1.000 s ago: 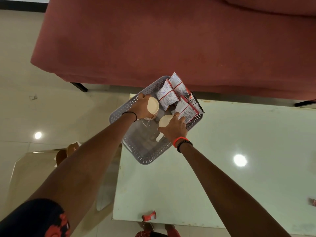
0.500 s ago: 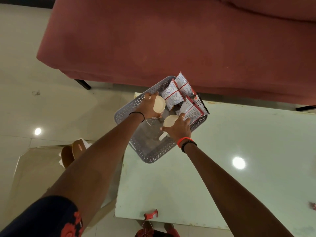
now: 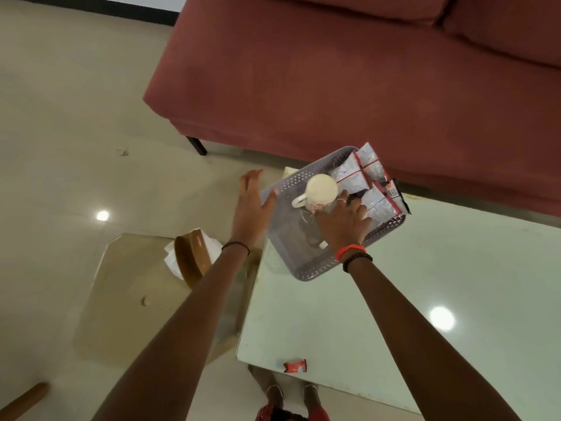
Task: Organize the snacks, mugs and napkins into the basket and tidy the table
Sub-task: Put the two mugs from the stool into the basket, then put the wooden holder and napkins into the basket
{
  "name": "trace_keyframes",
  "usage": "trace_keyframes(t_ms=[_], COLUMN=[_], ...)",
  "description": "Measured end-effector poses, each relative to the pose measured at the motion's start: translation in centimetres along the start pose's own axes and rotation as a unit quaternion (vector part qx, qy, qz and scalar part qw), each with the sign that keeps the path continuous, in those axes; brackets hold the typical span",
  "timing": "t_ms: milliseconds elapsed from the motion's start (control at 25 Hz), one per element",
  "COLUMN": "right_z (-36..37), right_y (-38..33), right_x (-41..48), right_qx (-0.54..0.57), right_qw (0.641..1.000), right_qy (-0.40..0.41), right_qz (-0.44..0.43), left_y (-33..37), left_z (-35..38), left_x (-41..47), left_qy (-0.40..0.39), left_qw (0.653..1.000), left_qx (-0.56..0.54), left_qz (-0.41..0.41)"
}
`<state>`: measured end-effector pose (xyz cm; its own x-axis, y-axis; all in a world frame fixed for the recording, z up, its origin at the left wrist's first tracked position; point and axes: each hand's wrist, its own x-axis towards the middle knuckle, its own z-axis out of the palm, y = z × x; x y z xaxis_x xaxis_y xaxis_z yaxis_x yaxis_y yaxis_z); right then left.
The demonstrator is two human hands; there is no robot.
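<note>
A grey perforated basket (image 3: 303, 273) stands on the far left corner of the pale green table (image 3: 394, 314). Several white-and-red snack packets (image 3: 352, 177) lean along its far right side. One cream mug (image 3: 321, 191) stands inside it, handle to the left. My left hand (image 3: 253, 205) hovers just left of the basket, fingers straight, holding nothing. My right hand (image 3: 343, 223) lies inside the basket with fingers spread over a second mug, of which only the white handle (image 3: 323, 245) shows. A brown holder with white napkins (image 3: 191, 259) sits on a glass side table at the left.
A small red wrapper (image 3: 295, 365) lies at the table's near edge. The red sofa (image 3: 334, 86) runs close behind the basket. The low glass side table (image 3: 136, 299) adjoins the green table's left side. Feet show under the near edge.
My left hand let go of its mug, which now stands in the basket, and drew back to the left. My right hand lowered its mug and spread its fingers.
</note>
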<state>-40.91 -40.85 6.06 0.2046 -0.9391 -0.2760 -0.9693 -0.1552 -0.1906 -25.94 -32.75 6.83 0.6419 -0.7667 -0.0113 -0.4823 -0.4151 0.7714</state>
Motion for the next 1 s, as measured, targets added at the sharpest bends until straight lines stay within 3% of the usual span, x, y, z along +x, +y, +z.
trace_keyframes(t_ms=[200, 320, 440, 600, 760, 1000], right_z=[1.8, 3.9, 6.6, 8.8, 10.4, 11.0], right_y=[-6.4, -9.4, -11.7, -13.6, -14.6, -15.4], right_x=[-4.8, -7.8, -10.5, -12.4, -13.1, -13.7], right_qx=[0.053, 0.122, 0.212, 0.289, 0.272, 0.295], right_qw=[0.991, 0.973, 0.939, 0.895, 0.890, 0.890], right_qy=[-0.005, -0.076, -0.196, -0.320, -0.340, -0.327], right_qz=[-0.120, -0.180, -0.188, -0.117, -0.138, -0.119], left_y=[-4.3, -7.7, -10.6, -13.8, -15.2, -14.0], left_z=[-7.0, -9.3, -10.1, -10.0, -10.0, -10.8], left_x=[-5.2, -7.8, -9.7, -10.9, -11.1, -11.0], left_qy=[0.162, 0.195, 0.155, 0.067, 0.009, 0.008], left_qw=[0.981, 0.952, 0.932, 0.931, 0.937, 0.938], left_qx=[-0.035, -0.064, -0.076, -0.061, -0.015, -0.028], left_qz=[-0.105, -0.227, -0.320, -0.354, -0.350, -0.346])
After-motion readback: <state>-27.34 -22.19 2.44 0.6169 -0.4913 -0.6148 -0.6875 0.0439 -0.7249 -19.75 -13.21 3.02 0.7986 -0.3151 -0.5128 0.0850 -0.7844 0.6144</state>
